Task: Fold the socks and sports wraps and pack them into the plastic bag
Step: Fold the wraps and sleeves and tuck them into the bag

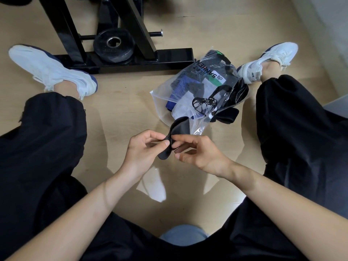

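Both grips are clamped on a black sock [174,135]: the left hand [145,147] and the right hand [197,153] pinch its middle from either side, above the wooden floor [120,102] between a seated person's legs. The sock's upper end rises to the mouth of a clear plastic bag [160,99], which lies on the floor holding blue, white and black fabric and a card reading "SANHE". The white right sneaker [267,59] is marked "ANTA".
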### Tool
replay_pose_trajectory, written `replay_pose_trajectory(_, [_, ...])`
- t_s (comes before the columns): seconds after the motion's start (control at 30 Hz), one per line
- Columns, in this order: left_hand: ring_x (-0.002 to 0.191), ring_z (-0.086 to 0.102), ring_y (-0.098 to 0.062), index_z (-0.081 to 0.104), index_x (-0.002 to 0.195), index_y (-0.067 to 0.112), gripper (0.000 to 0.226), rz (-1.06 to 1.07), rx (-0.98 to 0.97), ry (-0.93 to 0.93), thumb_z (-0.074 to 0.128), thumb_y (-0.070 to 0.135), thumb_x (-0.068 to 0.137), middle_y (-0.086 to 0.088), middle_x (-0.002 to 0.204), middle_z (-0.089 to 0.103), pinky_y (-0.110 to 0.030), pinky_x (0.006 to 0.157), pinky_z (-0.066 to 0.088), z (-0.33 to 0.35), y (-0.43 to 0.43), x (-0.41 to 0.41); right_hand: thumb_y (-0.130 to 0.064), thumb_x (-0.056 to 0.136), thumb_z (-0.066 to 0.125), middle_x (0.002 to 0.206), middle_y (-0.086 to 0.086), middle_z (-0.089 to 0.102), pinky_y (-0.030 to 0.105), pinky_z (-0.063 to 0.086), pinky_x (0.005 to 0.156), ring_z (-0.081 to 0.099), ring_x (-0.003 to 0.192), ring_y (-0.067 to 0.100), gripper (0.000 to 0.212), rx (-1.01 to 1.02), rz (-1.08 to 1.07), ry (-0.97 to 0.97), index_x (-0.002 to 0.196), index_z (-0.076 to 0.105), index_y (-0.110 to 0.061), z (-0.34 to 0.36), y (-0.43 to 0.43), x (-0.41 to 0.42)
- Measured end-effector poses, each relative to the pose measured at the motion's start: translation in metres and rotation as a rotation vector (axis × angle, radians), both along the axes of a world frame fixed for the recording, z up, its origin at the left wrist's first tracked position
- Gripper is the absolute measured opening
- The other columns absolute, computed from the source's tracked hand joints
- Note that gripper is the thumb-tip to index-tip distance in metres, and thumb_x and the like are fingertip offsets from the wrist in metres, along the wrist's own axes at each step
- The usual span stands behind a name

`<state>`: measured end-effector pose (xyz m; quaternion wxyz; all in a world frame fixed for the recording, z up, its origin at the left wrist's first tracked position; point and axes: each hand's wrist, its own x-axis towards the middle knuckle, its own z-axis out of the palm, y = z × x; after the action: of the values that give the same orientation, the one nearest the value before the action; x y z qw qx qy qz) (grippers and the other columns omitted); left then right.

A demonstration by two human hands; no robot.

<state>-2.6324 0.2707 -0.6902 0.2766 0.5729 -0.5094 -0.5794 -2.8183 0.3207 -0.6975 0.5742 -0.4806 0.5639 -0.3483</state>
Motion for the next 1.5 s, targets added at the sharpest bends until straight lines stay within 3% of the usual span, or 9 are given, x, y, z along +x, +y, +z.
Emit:
replay_pose_trajectory(0.13, [0.064,0.063,-0.001,0.071,0.082,0.018,0.017,-0.017,0.001,-0.021,0.076,0.002,0.085,0.005,0.075,0.075,-0.013,0.063,0.048,0.001,-0.01,0.005,-0.007,0.081,0.078,0.1,0.002,0.066,0.026,0.053,0.08,0.064,0.088,0.014,0.04,-0.247,-0.055,0.305,0.119,0.069,-0.013,-0.006,-0.009,-0.015])
replay_pose_trajectory(0.3, [0.069,0.065,-0.008,0.073,0.085,0.014,0.014,-0.214,-0.02,0.015,0.077,0.001,0.084,-0.001,0.078,0.077,-0.017,0.069,0.052,0.013,-0.022,0.02,-0.043,0.072,0.079,0.132,-0.009,0.057,0.035,0.034,0.104,0.045,0.122,0.021,0.068,-0.505,0.127,0.705,0.134,0.059,-0.023,0.0,-0.021,-0.032])
replay_pose_trajectory(0.53, [0.072,0.068,-0.007,0.074,0.092,0.012,0.014,-0.207,-0.049,0.014,0.077,0.002,0.084,-0.001,0.084,0.079,-0.017,0.073,0.054,0.016,-0.024,0.025,-0.004,0.085,0.074,0.099,0.0,0.072,0.037,0.054,0.084,0.066,0.091,0.015,0.029,-0.184,0.244,0.277,0.113,0.068,-0.012,0.002,-0.016,-0.034])
replay_pose_trajectory(0.73, [0.063,0.064,0.005,0.075,0.089,0.019,0.019,-0.128,-0.158,-0.12,0.079,0.001,0.082,0.015,0.071,0.075,-0.008,0.066,0.047,0.009,-0.029,0.026,0.001,0.085,0.073,0.092,0.012,0.065,0.03,0.051,0.079,0.062,0.085,0.023,0.049,-0.112,0.276,0.102,0.127,0.063,-0.021,0.015,-0.011,-0.034])
replay_pose_trajectory(1.0, [0.061,0.064,0.004,0.077,0.085,0.029,0.018,-0.081,-0.272,-0.281,0.087,0.016,0.077,0.024,0.066,0.071,-0.009,0.066,0.048,0.001,-0.036,0.03,-0.006,0.086,0.075,0.084,0.003,0.063,0.037,0.052,0.068,0.057,0.071,0.028,0.04,-0.095,0.285,0.189,0.119,0.068,-0.028,0.013,-0.007,-0.037])
replay_pose_trajectory(1.17, [0.054,0.06,0.002,0.077,0.076,0.031,0.012,-0.122,-0.293,-0.386,0.089,0.027,0.075,0.019,0.061,0.069,-0.018,0.063,0.051,0.003,-0.033,0.03,-0.011,0.083,0.079,0.091,-0.025,0.064,0.016,0.041,0.074,0.052,0.075,0.004,0.042,-0.047,0.228,0.329,0.118,0.069,-0.031,0.0,-0.009,-0.037])
replay_pose_trajectory(1.3, [0.056,0.059,0.001,0.072,0.074,0.03,0.021,-0.184,-0.229,-0.257,0.084,0.015,0.08,0.02,0.063,0.067,-0.011,0.061,0.047,0.005,-0.025,0.02,-0.013,0.08,0.081,0.104,-0.001,0.067,0.028,0.052,0.078,0.06,0.081,0.024,0.045,-0.05,0.153,0.353,0.12,0.068,-0.03,-0.004,-0.011,-0.035])
replay_pose_trajectory(1.4, [0.072,0.067,-0.001,0.07,0.076,0.028,0.022,-0.238,-0.267,-0.179,0.083,0.011,0.08,0.012,0.078,0.073,-0.012,0.069,0.05,0.006,-0.016,0.012,-0.012,0.078,0.083,0.102,0.002,0.066,0.021,0.05,0.073,0.058,0.075,0.019,0.047,-0.051,0.065,0.318,0.12,0.068,-0.025,-0.004,-0.012,-0.03])
replay_pose_trajectory(1.5, [0.086,0.07,-0.005,0.071,0.084,0.025,0.018,-0.282,-0.313,-0.138,0.084,0.014,0.08,0.009,0.092,0.075,-0.022,0.072,0.058,0.001,-0.006,0.006,-0.012,0.077,0.084,0.108,0.002,0.069,0.036,0.056,0.083,0.065,0.087,0.032,0.052,-0.044,-0.002,0.251,0.125,0.065,-0.022,-0.008,-0.012,-0.024])
